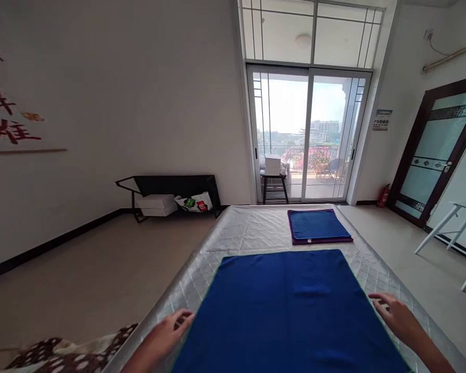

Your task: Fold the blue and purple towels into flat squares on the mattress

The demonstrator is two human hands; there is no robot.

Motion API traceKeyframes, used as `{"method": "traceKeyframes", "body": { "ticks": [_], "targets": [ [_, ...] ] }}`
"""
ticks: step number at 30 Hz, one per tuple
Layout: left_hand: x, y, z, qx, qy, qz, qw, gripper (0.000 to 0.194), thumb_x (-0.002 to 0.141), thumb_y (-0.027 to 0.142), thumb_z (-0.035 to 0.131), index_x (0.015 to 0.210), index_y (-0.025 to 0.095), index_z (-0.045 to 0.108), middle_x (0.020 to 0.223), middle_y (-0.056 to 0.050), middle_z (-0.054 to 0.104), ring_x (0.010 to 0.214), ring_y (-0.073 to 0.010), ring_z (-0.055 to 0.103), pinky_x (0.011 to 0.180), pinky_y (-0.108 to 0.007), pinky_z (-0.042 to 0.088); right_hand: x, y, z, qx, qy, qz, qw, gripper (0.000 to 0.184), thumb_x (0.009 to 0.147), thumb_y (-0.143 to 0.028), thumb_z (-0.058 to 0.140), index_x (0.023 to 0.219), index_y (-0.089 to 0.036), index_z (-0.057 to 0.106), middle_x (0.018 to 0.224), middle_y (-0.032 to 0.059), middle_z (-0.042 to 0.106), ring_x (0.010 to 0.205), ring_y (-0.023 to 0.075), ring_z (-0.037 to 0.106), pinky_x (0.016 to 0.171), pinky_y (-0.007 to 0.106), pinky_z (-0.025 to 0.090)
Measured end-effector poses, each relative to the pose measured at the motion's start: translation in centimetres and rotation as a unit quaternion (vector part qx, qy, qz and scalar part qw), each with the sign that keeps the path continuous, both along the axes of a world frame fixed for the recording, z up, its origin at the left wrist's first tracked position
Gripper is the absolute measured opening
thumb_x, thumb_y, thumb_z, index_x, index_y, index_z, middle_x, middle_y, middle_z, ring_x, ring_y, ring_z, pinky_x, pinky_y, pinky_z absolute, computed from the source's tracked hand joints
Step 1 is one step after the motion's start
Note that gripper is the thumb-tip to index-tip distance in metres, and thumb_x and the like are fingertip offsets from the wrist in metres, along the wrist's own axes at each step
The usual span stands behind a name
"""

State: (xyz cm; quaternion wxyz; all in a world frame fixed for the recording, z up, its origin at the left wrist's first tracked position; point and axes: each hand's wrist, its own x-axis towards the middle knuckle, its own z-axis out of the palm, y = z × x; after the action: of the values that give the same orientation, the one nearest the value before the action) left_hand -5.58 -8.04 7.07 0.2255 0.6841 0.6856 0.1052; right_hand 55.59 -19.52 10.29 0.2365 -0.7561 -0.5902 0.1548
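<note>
A blue cloth with a thin green edge lies spread nearly flat on the silver-grey quilted mattress, with a faint crease down its middle. At its left edge is my left hand, open, fingers loosely curved and tips close to the hem. My right hand is at the opposite edge, also open, with thumb and fingers apart. Neither hand visibly grips the fabric. Beyond the spread cloth, a neat stack of folded blue and purple cloths rests on the mattress.
A brown polka-dot blanket sits at lower left. Against the wall stands a black rack holding white boxes and a printed bag. A black stool is by the glass sliding door. White table legs stand at right.
</note>
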Motion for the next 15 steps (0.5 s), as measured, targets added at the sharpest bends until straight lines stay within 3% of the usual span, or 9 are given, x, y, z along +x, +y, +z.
{"method": "traceKeyframes", "body": {
  "ticks": [3, 7, 10, 15],
  "targets": [
    [4.6, 6.3, 1.4, 0.094, 0.073, -0.025, 0.993, 0.051, 0.089, 0.043, 0.032, 0.112, 0.017, 0.069, 0.119, -0.01, 0.072, 0.111, -0.0244, 0.066, 0.097, -0.034, 0.049, -2.5, 7.2, 0.2, 0.038, -0.034, 0.046, 0.998, 0.048, 0.091, -0.041, 0.036, 0.122, -0.025, 0.069, 0.132, 0.0055, 0.065, 0.121, 0.0231, 0.061, 0.106, 0.035, 0.044],
    [10.5, 11.9, -0.4, 0.138, 0.129, -0.039, 0.981, 0.057, 0.095, 0.045, 0.033, 0.138, 0.015, 0.054, 0.145, -0.013, 0.055, 0.135, -0.0266, 0.049, 0.111, -0.04, 0.037, -5.4, 15.3, -1.6, 0.029, -0.102, 0.079, 0.991, 0.052, 0.095, -0.035, 0.034, 0.14, -0.018, 0.055, 0.15, 0.0073, 0.049, 0.139, 0.0215, 0.044, 0.115, 0.036, 0.032],
    [12.4, 13.7, -2.9, 0.125, 0.172, -0.037, 0.977, 0.064, 0.096, 0.054, 0.031, 0.147, 0.018, 0.044, 0.155, -0.013, 0.042, 0.144, -0.0297, 0.035, 0.117, -0.047, 0.027, -6.0, 18.1, -3.8, -0.025, -0.161, 0.072, 0.984, 0.056, 0.098, -0.038, 0.031, 0.148, -0.017, 0.044, 0.158, 0.0075, 0.037, 0.146, 0.0218, 0.03, 0.119, 0.039, 0.023],
    [11.5, 14.9, -5.7, 0.135, 0.19, -0.048, 0.971, 0.066, 0.097, 0.055, 0.026, 0.153, 0.022, 0.033, 0.16, -0.011, 0.032, 0.148, -0.0289, 0.027, 0.119, -0.051, 0.019, -5.7, 19.1, -5.8, -0.08, -0.215, 0.045, 0.972, 0.059, 0.1, -0.042, 0.024, 0.155, -0.019, 0.03, 0.162, 0.0052, 0.027, 0.149, 0.0199, 0.022, 0.121, 0.039, 0.016]
  ]
}}
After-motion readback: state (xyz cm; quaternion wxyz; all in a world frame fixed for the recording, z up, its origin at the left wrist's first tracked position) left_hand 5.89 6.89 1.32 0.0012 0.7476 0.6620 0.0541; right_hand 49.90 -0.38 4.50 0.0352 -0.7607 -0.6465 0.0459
